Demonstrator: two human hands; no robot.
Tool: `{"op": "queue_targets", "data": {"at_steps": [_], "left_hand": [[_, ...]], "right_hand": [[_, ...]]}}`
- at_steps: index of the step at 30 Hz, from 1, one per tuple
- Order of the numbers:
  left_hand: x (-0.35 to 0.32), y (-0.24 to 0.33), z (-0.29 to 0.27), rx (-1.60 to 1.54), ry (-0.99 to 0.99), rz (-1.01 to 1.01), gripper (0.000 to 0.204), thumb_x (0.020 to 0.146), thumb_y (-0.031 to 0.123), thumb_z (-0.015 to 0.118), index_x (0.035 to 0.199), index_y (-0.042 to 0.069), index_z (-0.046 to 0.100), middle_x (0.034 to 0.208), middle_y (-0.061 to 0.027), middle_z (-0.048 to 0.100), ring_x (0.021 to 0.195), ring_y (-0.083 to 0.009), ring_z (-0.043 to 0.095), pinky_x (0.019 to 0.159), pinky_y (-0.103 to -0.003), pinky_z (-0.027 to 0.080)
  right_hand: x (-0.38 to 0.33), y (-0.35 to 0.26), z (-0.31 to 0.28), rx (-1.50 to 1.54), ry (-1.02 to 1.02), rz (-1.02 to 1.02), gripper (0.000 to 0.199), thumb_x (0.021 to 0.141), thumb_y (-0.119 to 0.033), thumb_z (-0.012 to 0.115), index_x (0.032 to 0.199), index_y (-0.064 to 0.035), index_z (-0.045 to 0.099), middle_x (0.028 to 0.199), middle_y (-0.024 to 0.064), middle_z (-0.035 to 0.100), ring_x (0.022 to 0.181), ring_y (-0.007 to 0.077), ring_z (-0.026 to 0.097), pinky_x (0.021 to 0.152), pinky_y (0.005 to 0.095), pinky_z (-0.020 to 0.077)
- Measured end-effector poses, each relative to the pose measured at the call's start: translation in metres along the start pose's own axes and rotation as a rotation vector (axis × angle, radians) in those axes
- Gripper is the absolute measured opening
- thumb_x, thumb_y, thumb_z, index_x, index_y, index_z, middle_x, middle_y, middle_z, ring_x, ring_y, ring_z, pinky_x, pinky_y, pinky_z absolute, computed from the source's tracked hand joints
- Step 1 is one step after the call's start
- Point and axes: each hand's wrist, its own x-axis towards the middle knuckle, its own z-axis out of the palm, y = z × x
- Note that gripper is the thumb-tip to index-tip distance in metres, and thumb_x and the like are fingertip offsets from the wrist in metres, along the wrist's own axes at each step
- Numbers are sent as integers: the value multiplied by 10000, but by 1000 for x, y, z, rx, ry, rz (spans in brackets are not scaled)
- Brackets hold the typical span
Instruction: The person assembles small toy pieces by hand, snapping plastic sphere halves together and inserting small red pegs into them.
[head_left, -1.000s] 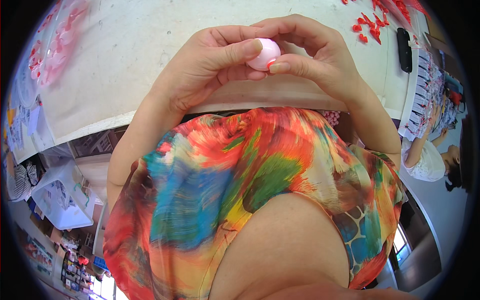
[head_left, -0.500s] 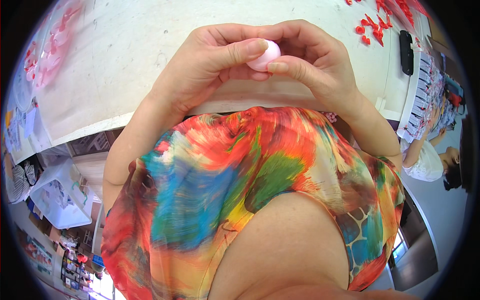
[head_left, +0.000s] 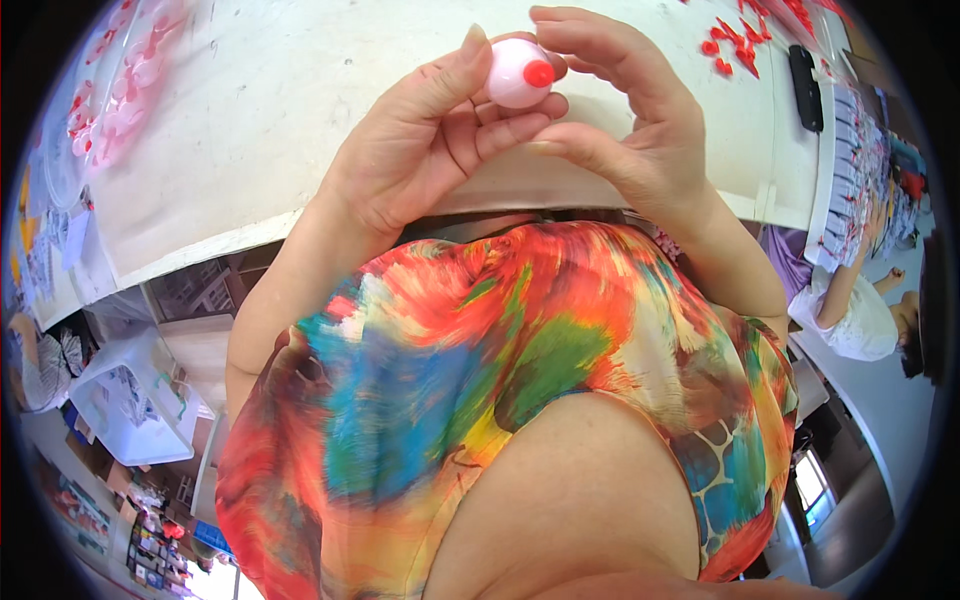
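Note:
My left hand [head_left: 420,150] holds a small pink rounded piece [head_left: 516,76] with a red dot on its face, gripped between the thumb and fingers above the white table [head_left: 250,110]. My right hand [head_left: 630,130] curves around it from the right, with its fingertips touching the top of the piece and its thumb just below. Both hands are raised close in front of my colourful patterned top [head_left: 500,350].
Several pink pieces [head_left: 115,100] lie at the table's far left, and small red parts [head_left: 740,40] are scattered at the far right beside a black device [head_left: 805,90]. Another person [head_left: 850,310] sits at the right. A clear plastic bin [head_left: 125,400] stands under the table at the left.
The pink piece has been turned in my fingers, so its red dot now shows. My right fingers have lifted off its front.

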Motion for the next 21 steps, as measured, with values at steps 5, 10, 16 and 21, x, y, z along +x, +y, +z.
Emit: {"op": "queue_targets", "data": {"at_steps": [5, 10, 16, 21], "left_hand": [[-19, -20, 13, -42, 19, -115, 451, 874, 349, 442, 1131, -21, 422, 1053, -146, 531, 917, -209, 553, 810, -301, 470], [-33, -48, 16, -197, -24, -247, 382, 843, 271, 540, 1073, -27, 476, 953, -112, 577, 852, -162, 582, 779, -263, 493], [-39, -77, 7, -198, -72, -379, 373, 825, 166, 563, 1110, -48, 452, 1044, -134, 534, 954, -188, 560, 834, -257, 491], [-27, -108, 9, -100, -10, -322, 359, 842, 226, 542, 1102, -12, 475, 1052, -117, 541, 994, -172, 527, 936, -310, 401]], "right_hand": [[-20, -22, 21, 46, 143, 113, 466, 640, -113, 728, 1048, 6, 538, 1043, 88, 557, 980, 167, 517, 869, 281, 393], [-61, -31, 16, 348, 143, 301, 283, 740, -116, 667, 971, 13, 567, 825, 55, 600, 705, 88, 563, 642, 199, 458], [-108, -39, 34, 570, 207, 575, 334, 728, -174, 687, 990, -3, 569, 818, 34, 578, 693, 67, 537, 613, 200, 451], [-136, -27, 39, 413, 283, 589, 422, 713, -215, 698, 1034, -1, 527, 817, 45, 565, 747, 90, 531, 660, 223, 454]]}}
